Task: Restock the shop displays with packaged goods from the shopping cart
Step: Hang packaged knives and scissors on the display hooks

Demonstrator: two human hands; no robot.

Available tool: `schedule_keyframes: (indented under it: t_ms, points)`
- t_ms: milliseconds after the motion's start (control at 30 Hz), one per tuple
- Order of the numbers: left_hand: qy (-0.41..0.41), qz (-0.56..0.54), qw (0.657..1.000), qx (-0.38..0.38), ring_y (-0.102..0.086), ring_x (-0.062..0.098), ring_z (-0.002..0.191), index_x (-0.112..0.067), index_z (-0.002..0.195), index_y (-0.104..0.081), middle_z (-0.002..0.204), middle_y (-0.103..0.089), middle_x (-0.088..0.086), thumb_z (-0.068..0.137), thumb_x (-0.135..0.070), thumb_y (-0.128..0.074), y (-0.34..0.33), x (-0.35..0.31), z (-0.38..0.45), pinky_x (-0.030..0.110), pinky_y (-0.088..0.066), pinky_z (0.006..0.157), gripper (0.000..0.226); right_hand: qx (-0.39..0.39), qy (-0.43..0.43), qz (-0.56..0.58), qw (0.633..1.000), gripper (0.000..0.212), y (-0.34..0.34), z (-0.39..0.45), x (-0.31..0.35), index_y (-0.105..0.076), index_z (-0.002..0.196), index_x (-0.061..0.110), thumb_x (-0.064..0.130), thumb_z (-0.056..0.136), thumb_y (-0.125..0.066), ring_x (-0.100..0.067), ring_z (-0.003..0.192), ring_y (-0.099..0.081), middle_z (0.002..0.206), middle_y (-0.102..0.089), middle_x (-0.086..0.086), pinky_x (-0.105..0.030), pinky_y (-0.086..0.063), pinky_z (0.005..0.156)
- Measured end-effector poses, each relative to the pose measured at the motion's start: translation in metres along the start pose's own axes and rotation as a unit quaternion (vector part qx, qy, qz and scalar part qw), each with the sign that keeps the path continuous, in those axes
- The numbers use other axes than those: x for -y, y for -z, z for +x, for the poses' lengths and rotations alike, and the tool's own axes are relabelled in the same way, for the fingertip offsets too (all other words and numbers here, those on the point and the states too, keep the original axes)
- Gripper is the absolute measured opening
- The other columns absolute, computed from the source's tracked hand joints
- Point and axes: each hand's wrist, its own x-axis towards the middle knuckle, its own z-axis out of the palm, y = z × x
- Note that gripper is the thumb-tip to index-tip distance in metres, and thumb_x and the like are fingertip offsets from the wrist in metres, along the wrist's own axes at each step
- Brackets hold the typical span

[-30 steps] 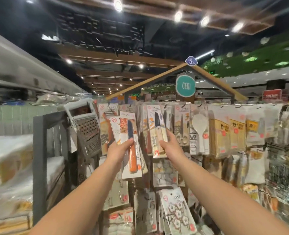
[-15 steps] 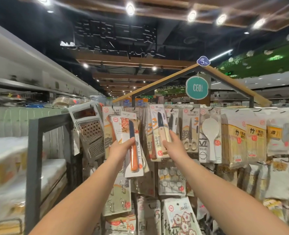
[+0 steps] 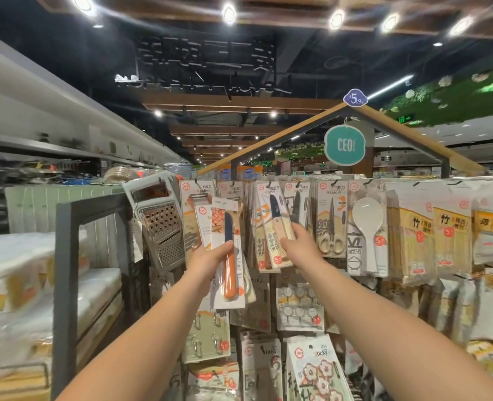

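At far left of the view, stacked white and yellow packs [image 3: 22, 273] lie blurred beside a dark metal frame [image 3: 66, 285]. Just right of the frame a box grater [image 3: 162, 227] hangs tilted at the left end of the hanging display rack [image 3: 442, 180]. Next comes a carded peeler [image 3: 194, 215] on its hook, partly behind the left hand [image 3: 210, 256], whose grip is closed: the thumb is pressed on the front of a carded knife with an orange handle [image 3: 230, 273] and dark blade, fingers behind the card, holding it upright in front of the rack's lower rows. Right of it, the right hand [image 3: 300, 244] pinches the lower part of a carded knife with a pale wooden handle [image 3: 277, 227], which hangs from a hook in the top row, its card swung slightly toward the left. Further right in the same row hang carded scissors [image 3: 330, 224], then a white rice paddle [image 3: 366, 227], then packs of bamboo sticks [image 3: 418, 235]. Below them hang cards of sticky hooks [image 3: 317, 369]. Above the rack's peaked roof hangs a round teal sign [image 3: 345, 145].
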Motion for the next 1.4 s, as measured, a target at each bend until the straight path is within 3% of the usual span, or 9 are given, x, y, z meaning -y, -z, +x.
schedule_keyframes:
  t_ms: [133, 200, 367, 600, 800, 1000, 1133, 1233, 1400]
  points:
    - [0.007, -0.048, 0.999, 0.009, -0.068, 0.026, 0.105, -0.010, 0.120, -0.066, 0.110, -0.074, 0.007, 0.086, -0.023, -0.075, -0.010, -0.001, -0.005, 0.046, -0.047, 0.104, 0.038, 0.076, -0.014, -0.044, 0.996, 0.068, -0.005, -0.009, 0.000, -0.023, 0.155, 0.021, 0.038, 0.097, -0.055, -0.025, 0.130, -0.049, 0.156, -0.034, 0.000, -0.041, -0.044, 0.103]
    - [0.026, -0.093, 0.995, 0.008, -0.070, 0.028, 0.097, -0.008, 0.111, -0.068, 0.100, -0.075, 0.009, 0.088, -0.016, -0.072, -0.014, -0.001, -0.007, 0.046, -0.052, 0.097, 0.025, 0.084, -0.012, -0.052, 0.995, 0.070, -0.010, -0.020, -0.006, -0.027, 0.154, 0.020, 0.047, 0.095, -0.055, -0.026, 0.138, -0.041, 0.156, -0.035, -0.002, -0.044, -0.037, 0.110]
    - [0.064, -0.155, 0.986, 0.013, -0.071, 0.033, 0.080, -0.007, 0.104, -0.068, 0.090, -0.074, 0.015, 0.091, -0.016, -0.069, -0.021, -0.007, -0.015, 0.047, -0.057, 0.081, 0.016, 0.177, 0.023, -0.028, 0.984, 0.043, -0.015, -0.052, -0.013, -0.057, 0.122, 0.018, 0.045, 0.089, -0.064, -0.011, 0.086, -0.065, 0.104, -0.066, 0.002, -0.032, -0.056, 0.079]
    - [0.084, -0.171, 0.981, 0.023, -0.071, 0.017, 0.055, -0.005, 0.111, -0.067, 0.068, -0.074, 0.003, 0.094, -0.019, -0.065, -0.039, -0.003, -0.028, 0.027, -0.053, 0.044, 0.022, 0.112, 0.060, -0.079, 0.989, 0.078, -0.029, -0.068, -0.008, -0.040, 0.128, 0.024, 0.053, 0.065, -0.078, -0.012, 0.082, -0.072, 0.112, -0.058, 0.006, -0.038, -0.060, 0.078]
    - [0.105, -0.172, 0.979, 0.011, -0.072, 0.030, 0.092, -0.007, 0.123, -0.061, 0.107, -0.074, 0.014, 0.102, -0.029, -0.052, -0.038, -0.002, -0.030, 0.041, -0.057, 0.066, 0.032, 0.050, 0.009, -0.025, 0.998, 0.036, -0.024, -0.058, -0.015, -0.050, 0.121, 0.017, 0.022, 0.088, -0.064, -0.018, 0.084, -0.067, 0.103, -0.063, 0.003, -0.040, -0.060, 0.076]
    - [0.103, -0.160, 0.982, 0.001, -0.073, 0.030, 0.087, -0.011, 0.116, -0.061, 0.101, -0.075, 0.012, 0.104, -0.030, -0.046, -0.031, -0.011, -0.032, 0.047, -0.058, 0.073, 0.027, -0.040, 0.021, 0.079, 0.996, 0.046, -0.014, -0.043, -0.020, -0.046, 0.132, 0.021, 0.021, 0.090, -0.066, -0.018, 0.098, -0.065, 0.122, -0.062, 0.000, -0.045, -0.057, 0.087]
    - [0.098, -0.143, 0.984, -0.030, -0.072, 0.030, 0.085, -0.010, 0.111, -0.062, 0.095, -0.075, 0.011, 0.104, -0.030, -0.047, -0.018, -0.015, -0.025, 0.049, -0.058, 0.074, 0.026, -0.070, 0.051, 0.037, 0.996, 0.064, -0.006, -0.034, -0.008, -0.029, 0.150, 0.024, 0.024, 0.095, -0.062, -0.025, 0.136, -0.043, 0.154, -0.038, 0.002, -0.040, -0.042, 0.106]
    - [0.099, -0.131, 0.986, -0.038, -0.069, 0.025, 0.073, -0.011, 0.102, -0.061, 0.082, -0.072, 0.007, 0.103, -0.029, -0.048, -0.009, -0.016, -0.024, 0.043, -0.056, 0.070, 0.022, -0.075, 0.071, -0.006, 0.995, 0.066, -0.002, -0.025, -0.002, -0.029, 0.152, 0.022, 0.025, 0.095, -0.062, -0.025, 0.140, -0.039, 0.156, -0.035, 0.002, -0.041, -0.038, 0.107]
    - [0.098, -0.124, 0.986, -0.053, -0.070, 0.031, 0.099, -0.011, 0.112, -0.064, 0.107, -0.074, 0.012, 0.101, -0.033, -0.053, -0.001, -0.013, -0.020, 0.054, -0.054, 0.092, 0.027, -0.062, 0.071, -0.040, 0.995, 0.065, -0.003, -0.020, -0.002, -0.029, 0.152, 0.021, 0.025, 0.096, -0.061, -0.024, 0.138, -0.040, 0.155, -0.036, 0.001, -0.040, -0.041, 0.104]
